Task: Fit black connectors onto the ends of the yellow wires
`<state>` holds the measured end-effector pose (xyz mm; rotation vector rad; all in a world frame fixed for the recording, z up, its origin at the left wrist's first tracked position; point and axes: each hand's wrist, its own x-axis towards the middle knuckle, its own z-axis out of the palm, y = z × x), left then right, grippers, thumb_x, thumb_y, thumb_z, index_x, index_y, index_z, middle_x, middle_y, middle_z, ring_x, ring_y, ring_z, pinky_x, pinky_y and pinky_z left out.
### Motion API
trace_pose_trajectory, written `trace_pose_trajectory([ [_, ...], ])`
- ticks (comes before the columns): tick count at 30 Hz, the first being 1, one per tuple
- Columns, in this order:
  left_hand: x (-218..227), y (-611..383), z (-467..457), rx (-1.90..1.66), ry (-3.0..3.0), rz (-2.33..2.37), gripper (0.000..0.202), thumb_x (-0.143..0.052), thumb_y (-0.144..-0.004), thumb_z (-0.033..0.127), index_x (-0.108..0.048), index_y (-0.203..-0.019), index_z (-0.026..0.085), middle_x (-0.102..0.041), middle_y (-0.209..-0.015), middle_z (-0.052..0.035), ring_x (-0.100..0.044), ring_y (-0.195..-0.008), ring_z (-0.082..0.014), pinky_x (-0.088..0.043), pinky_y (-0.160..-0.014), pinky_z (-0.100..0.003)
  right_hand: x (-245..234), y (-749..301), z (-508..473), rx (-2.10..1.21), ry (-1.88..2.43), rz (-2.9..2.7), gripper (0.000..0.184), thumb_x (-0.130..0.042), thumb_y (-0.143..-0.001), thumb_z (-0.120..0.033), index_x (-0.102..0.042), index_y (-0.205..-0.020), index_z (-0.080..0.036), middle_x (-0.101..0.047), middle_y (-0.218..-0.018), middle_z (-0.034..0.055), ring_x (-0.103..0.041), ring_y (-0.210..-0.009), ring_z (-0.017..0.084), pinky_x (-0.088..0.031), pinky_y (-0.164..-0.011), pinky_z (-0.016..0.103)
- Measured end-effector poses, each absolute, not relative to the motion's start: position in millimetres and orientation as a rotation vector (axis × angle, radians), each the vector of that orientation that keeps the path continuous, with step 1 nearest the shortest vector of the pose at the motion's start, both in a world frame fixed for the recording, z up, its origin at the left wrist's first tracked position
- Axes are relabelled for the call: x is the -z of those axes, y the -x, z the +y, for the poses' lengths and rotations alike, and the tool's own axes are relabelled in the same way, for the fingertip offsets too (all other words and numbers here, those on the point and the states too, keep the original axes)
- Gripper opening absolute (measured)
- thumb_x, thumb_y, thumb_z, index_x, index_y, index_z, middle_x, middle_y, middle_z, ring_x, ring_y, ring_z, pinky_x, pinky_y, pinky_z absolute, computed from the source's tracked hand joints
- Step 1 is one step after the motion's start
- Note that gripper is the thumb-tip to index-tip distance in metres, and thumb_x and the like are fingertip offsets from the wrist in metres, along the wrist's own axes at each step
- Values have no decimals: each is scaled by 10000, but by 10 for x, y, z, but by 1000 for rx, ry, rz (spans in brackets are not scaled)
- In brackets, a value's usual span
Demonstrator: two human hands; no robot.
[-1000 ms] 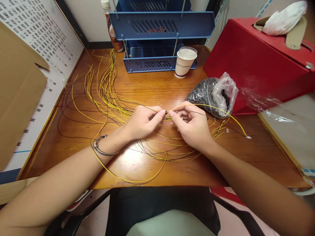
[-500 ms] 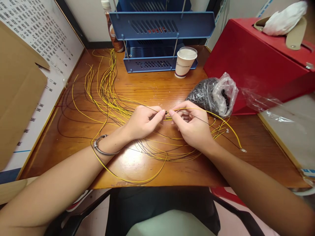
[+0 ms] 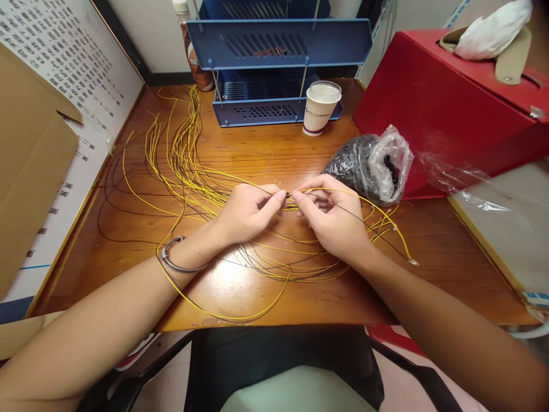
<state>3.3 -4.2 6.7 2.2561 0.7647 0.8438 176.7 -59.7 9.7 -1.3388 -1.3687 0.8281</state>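
My left hand (image 3: 249, 210) and my right hand (image 3: 332, 217) meet fingertip to fingertip over the middle of the wooden desk (image 3: 266, 151). Both are closed in a pinch on thin wires. A yellow wire (image 3: 377, 209) arcs from my right fingers out to the right and ends in a small metal terminal (image 3: 413, 262). A thin black wire (image 3: 343, 210) runs beside it. Under and left of my hands lies a loose spread of yellow and black wires (image 3: 184, 160). A metal bracelet (image 3: 174, 257) sits on my left wrist.
A blue stacked paper tray (image 3: 278, 46) stands at the back, with a paper cup (image 3: 319, 107) and a bottle (image 3: 193, 46) beside it. A plastic bag of small black parts (image 3: 369, 166) lies right of my hands, against a red box (image 3: 446, 109). Cardboard (image 3: 30, 166) leans at the left.
The free end of the yellow wire with its terminal has swung down and leftward, nearer to my right wrist. My hands have stayed pinched together in the same place.
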Motion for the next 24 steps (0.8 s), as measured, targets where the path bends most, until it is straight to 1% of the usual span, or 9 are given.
trace_pose_trajectory([
  [6, -67, -37, -42, -841, -2253, 741, 424, -447, -1004, 245, -630, -635, 143, -637, -610, -12, -566, -553, -94, -415, -567, -215, -116, -1762, -594, -826, 1324, -1338, 203, -736, -833, -355, -592, -804, -215, -574, -591, -42, -522, -502, 98, -400, -480, 247],
  [10, -71, -35, -37, -829, -2253, 717, 413, -448, -1002, 237, -637, -648, 140, -632, -604, -8, -566, -557, -91, -413, -566, -210, -109, -1755, -600, -841, 1309, -1348, 193, -729, -838, -338, -591, -789, -213, -576, -581, -41, -529, -496, 103, -390, -470, 248],
  [14, -71, -34, -34, -811, -2258, 712, 426, -445, -1003, 242, -614, -624, 146, -629, -600, -10, -560, -556, -95, -418, -569, -212, -107, -1755, -606, -851, 1324, -1372, 185, -723, -841, -322, -588, -779, -212, -583, -580, -42, -523, -489, 98, -379, -466, 246],
  [20, -71, -37, -31, -799, -2276, 722, 420, -446, -1000, 263, -617, -635, 147, -601, -569, -5, -520, -525, -96, -402, -555, -219, -86, -1759, -609, -859, 1333, -1412, 155, -708, -845, -296, -603, -787, -199, -628, -611, -26, -551, -519, 103, -403, -495, 245],
  [24, -71, -39, -34, -766, -2249, 720, 443, -438, -1001, 284, -569, -599, 153, -601, -584, -13, -532, -544, -101, -422, -584, -220, -71, -1759, -603, -876, 1363, -1430, 143, -702, -842, -292, -606, -800, -195, -619, -602, -26, -542, -506, 103, -383, -484, 244],
])
